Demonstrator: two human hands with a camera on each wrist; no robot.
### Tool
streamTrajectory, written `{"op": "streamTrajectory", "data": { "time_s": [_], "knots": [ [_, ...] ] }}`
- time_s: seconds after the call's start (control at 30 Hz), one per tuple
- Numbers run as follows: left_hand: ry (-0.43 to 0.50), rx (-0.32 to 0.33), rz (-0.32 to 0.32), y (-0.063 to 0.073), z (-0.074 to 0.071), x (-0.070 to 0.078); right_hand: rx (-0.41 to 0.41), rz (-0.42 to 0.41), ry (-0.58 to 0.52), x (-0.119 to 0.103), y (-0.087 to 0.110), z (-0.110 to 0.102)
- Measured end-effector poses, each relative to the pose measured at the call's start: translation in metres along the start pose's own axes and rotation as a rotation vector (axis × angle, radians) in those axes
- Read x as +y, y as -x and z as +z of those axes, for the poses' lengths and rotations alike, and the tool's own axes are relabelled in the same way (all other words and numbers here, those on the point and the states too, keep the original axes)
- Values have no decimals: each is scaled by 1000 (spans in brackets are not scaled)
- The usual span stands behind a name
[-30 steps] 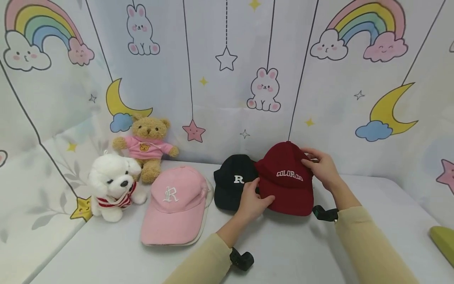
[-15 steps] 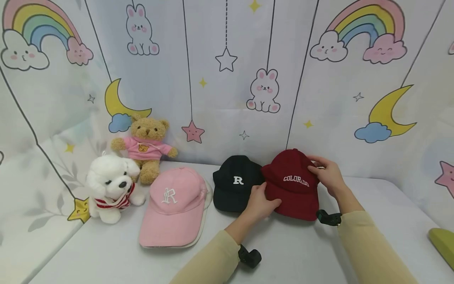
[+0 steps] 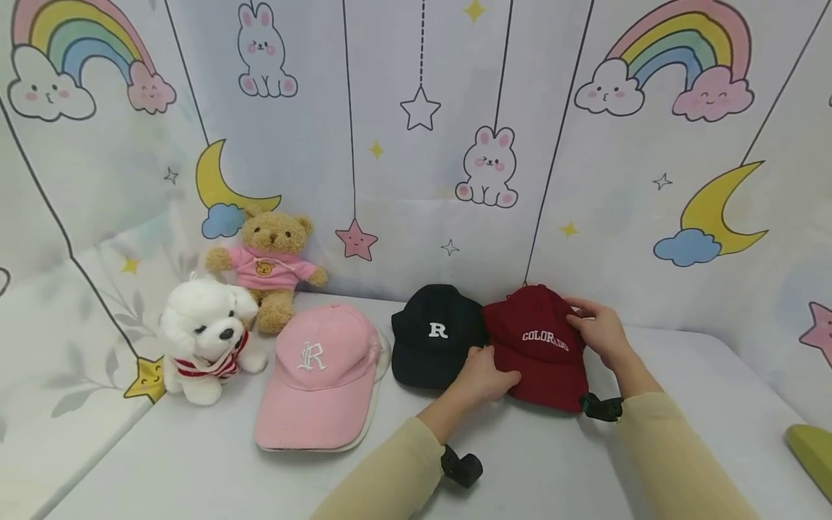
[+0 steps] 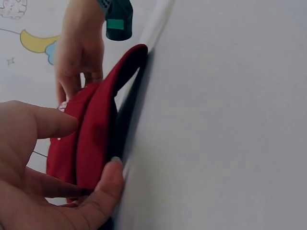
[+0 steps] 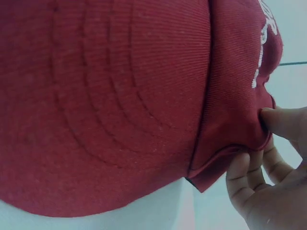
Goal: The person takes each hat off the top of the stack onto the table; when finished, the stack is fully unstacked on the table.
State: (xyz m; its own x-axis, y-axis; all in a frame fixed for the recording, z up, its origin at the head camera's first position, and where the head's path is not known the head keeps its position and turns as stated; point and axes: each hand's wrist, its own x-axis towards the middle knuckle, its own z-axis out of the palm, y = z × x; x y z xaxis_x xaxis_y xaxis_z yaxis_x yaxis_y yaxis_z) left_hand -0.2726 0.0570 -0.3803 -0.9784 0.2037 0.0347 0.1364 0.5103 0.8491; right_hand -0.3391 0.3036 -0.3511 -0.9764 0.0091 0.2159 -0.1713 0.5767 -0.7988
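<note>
Logging from my remote station: red cap [image 3: 546, 383] sits just right of the black cap [image 3: 429, 354], their edges meeting or overlapping; I cannot tell which. Left hand [image 3: 482, 377], at the near right of the black cap, grasps the left edge of the red brim; right hand [image 3: 601, 334], well right of the black cap, pinches the red crown's outer side. Neither is released. Risk 1, my judgement: left-hand fingers lie so near the black cap that a slight leftward push could shove it askew. Risk 2: cloth puckers at the right-hand pinch; an uneven release could leave the crown dented or twisted. Risk 3: the left wrist view shows a dark band below the red brim, gap or otherwise, I cannot tell; if a gap, letting go early could drop the brim crooked. Count: red cap, one; black cap, one; pink cap [image 3: 318, 415], one, left of the black cap, over one pale rim [image 3: 385, 354], perhaps another cap; dog [image 3: 206, 325], one, and bear [image 3: 276, 238], one, both farther left of the black cap; hands, two; wrist devices [image 3: 463, 469], two; green object [image 3: 811, 458], one, far right of the black cap, cut off.
</note>
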Motion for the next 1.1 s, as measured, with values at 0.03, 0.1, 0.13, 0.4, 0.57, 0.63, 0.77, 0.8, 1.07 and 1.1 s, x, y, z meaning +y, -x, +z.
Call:
{"op": "streamTrajectory", "data": {
  "time_s": [0.03,0.1,0.13,0.4,0.57,0.63,0.77,0.8,1.07,1.1],
  "knots": [
    [-13,-7,-2,1,-2,0,-3,-3,9,0,0,0],
    [-33,-20,-5,3,-5,1,-6,-9,30,0,1,0],
    [-34,-26,3,5,-7,2,-6,-13,39,-1,2,-1],
    [-31,-45,42,14,-16,1,12,-59,136,-9,5,1],
    [-35,-52,70,19,-22,-2,41,-142,223,-18,8,1],
    [-38,-50,84,21,-25,-4,44,-175,231,-22,10,2],
    [-20,-38,105,25,-33,-6,41,-238,233,-30,17,6],
    [-10,-34,108,27,-36,-7,36,-249,237,-31,18,7],
    [117,-11,137,41,-50,-14,-30,-236,309,-33,37,19],
    [127,-8,143,44,-51,-15,-35,-232,329,-33,39,21]
  ]
}}
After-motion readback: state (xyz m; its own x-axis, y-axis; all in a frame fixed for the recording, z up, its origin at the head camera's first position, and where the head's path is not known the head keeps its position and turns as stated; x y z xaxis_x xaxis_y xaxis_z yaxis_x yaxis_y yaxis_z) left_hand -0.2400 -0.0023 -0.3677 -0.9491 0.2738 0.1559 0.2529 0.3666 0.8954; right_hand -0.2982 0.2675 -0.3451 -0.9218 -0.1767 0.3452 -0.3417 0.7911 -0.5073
